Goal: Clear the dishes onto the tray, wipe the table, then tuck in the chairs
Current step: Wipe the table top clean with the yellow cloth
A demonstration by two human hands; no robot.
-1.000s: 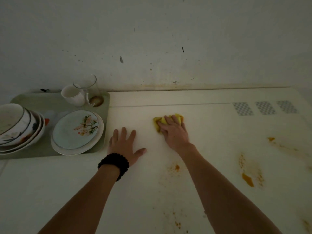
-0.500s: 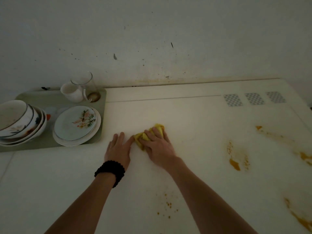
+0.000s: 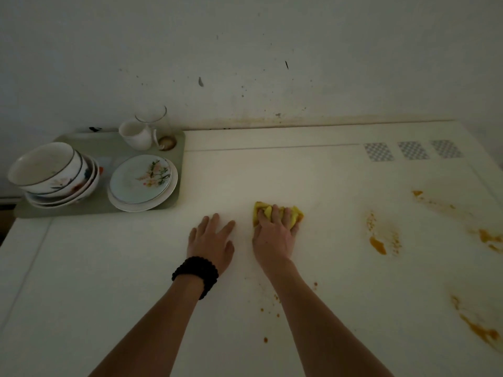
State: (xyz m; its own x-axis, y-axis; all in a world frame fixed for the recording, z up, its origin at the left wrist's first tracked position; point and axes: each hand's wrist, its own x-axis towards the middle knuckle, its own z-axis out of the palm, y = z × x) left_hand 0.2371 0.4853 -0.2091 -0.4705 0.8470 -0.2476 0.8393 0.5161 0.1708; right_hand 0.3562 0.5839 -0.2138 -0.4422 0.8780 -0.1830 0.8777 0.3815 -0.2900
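Note:
My right hand (image 3: 273, 235) presses a crumpled yellow cloth (image 3: 295, 213) onto the white table (image 3: 299, 172), fingers curled over it. My left hand (image 3: 211, 238), with a black bead bracelet at the wrist, lies flat on the table just left of the cloth, fingers spread. A green tray (image 3: 109, 142) at the far left holds stacked bowls (image 3: 51, 172), stacked floral plates (image 3: 141, 182), a white cup (image 3: 134, 134) and a clear glass (image 3: 153, 118). Orange stains (image 3: 379, 240) mark the table to the right, with small crumbs (image 3: 272, 308) near my right forearm.
A stained wall (image 3: 245, 63) runs behind the table. More orange smears (image 3: 479, 327) lie along the table's right side. Three grey checkered patches (image 3: 412, 150) sit at the back right.
My right hand has slid the cloth to the right, away from my left hand. The left hand stays flat on the table.

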